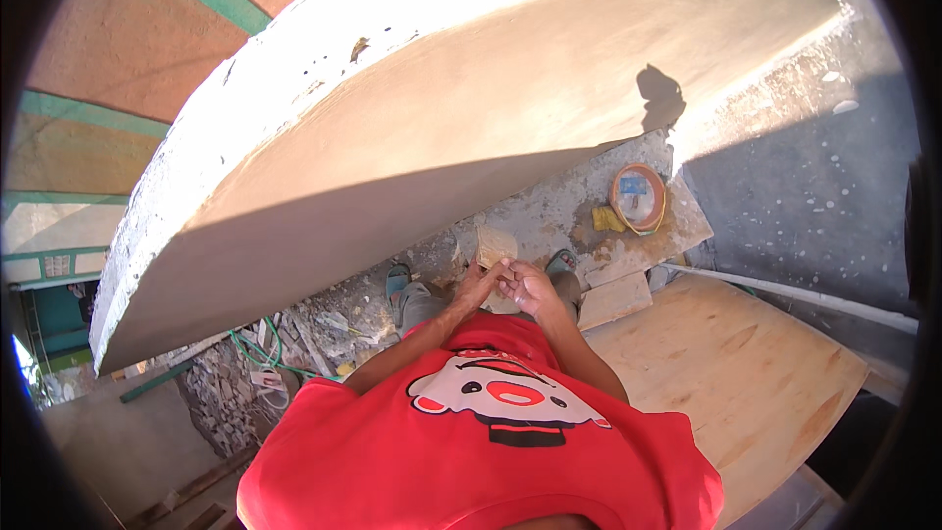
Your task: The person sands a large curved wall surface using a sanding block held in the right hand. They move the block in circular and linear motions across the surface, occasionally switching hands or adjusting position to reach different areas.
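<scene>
A small tan, flat, squarish piece [497,244] sticks out beyond my fingers; its exact kind is unclear. My left hand [474,287] is closed around its near end. Against the left fingertips, my right hand [531,289] pinches with thumb and fingers; whatever lies in that pinch is too small to make out. Both hands meet in front of my red shirt [392,451], above the gap between my feet in teal sandals [397,278]. Ahead of them rises a curved wall with a smooth plastered face [412,177], half in sun and half in shade.
An orange-brown bucket [659,208] with a clear and blue item inside stands right of my feet, a yellow sponge [606,219] beside it. Plywood [731,373] lies at the right. Rubble [235,388] and a green hose [276,345] are at the left.
</scene>
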Demonstrator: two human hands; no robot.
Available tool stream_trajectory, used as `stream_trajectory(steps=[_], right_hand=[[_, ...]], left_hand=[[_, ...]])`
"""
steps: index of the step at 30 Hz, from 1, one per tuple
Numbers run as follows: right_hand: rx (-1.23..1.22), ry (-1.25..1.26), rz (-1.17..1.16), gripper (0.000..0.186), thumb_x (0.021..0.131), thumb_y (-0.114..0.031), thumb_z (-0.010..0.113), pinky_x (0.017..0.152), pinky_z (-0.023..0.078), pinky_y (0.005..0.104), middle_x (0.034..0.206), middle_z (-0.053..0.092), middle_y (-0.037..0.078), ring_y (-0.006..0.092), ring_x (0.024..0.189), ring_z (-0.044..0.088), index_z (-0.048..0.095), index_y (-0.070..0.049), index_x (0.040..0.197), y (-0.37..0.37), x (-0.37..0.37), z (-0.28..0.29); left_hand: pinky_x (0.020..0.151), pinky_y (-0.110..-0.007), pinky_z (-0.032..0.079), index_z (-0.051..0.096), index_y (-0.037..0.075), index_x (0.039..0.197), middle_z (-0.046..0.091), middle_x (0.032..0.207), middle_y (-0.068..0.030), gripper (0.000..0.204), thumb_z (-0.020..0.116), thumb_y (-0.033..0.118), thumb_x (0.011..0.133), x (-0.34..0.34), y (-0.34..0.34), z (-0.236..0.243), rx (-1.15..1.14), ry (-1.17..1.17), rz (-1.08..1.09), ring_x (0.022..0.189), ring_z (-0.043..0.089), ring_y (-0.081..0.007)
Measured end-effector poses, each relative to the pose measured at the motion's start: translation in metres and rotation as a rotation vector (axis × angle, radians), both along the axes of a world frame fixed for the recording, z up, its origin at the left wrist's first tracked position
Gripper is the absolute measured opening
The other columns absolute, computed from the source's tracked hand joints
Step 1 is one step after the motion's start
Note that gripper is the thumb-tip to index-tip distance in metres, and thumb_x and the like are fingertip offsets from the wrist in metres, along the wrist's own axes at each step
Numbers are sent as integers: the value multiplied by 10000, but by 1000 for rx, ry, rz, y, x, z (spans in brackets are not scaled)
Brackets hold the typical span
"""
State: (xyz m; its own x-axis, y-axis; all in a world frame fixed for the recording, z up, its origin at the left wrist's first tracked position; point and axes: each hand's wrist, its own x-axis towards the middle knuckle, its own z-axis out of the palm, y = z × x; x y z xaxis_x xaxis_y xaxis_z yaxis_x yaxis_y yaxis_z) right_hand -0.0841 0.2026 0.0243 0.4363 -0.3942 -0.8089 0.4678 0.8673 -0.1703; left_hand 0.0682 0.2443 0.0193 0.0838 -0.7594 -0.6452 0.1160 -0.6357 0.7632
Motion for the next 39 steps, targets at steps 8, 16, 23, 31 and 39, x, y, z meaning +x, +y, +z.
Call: stream_trajectory(steps=[8,16,23,31,39], right_hand=[[-104,105,689,303,973,-275,701,817,550,402,1082,693,91,285,1031,684,607,-89,1193,-66,-82,6],[-462,526,1083,305,996,-276,648,737,589,348,1064,728,110,230,938,731,598,-72,1218,-141,-133,-31],[-691,716,1295,216,1026,-229,592,682,554,308,999,711,58,177,874,717,602,-80,1183,-192,-186,-13],[-680,835,1593,247,1034,-266,592,708,535,302,1017,710,61,160,886,700,610,-79,1194,-264,-212,7],[-794,700,1817,253,1047,-265,592,753,544,323,1037,705,68,181,911,686,639,-54,1178,-361,-191,-10]], left_hand=[[875,-393,522,567,4,1328,699,1052,-108,515,604,356,954,-108,-28,36,101,186,870,889,672,-216],[911,-372,489,513,3,1407,672,1120,-151,489,551,170,949,-93,-60,31,48,-130,1232,1036,639,-256],[1121,-382,367,344,-22,1547,495,1466,-232,635,519,142,959,-56,-119,32,-237,-24,1492,1339,490,-326],[1206,-385,267,259,-47,1581,322,1608,-228,740,480,424,1056,-57,-182,50,-417,237,1734,1477,336,-342],[1249,-413,197,186,-75,1591,182,1653,-304,910,414,614,1041,-13,-164,41,-429,304,1799,1553,203,-358]])
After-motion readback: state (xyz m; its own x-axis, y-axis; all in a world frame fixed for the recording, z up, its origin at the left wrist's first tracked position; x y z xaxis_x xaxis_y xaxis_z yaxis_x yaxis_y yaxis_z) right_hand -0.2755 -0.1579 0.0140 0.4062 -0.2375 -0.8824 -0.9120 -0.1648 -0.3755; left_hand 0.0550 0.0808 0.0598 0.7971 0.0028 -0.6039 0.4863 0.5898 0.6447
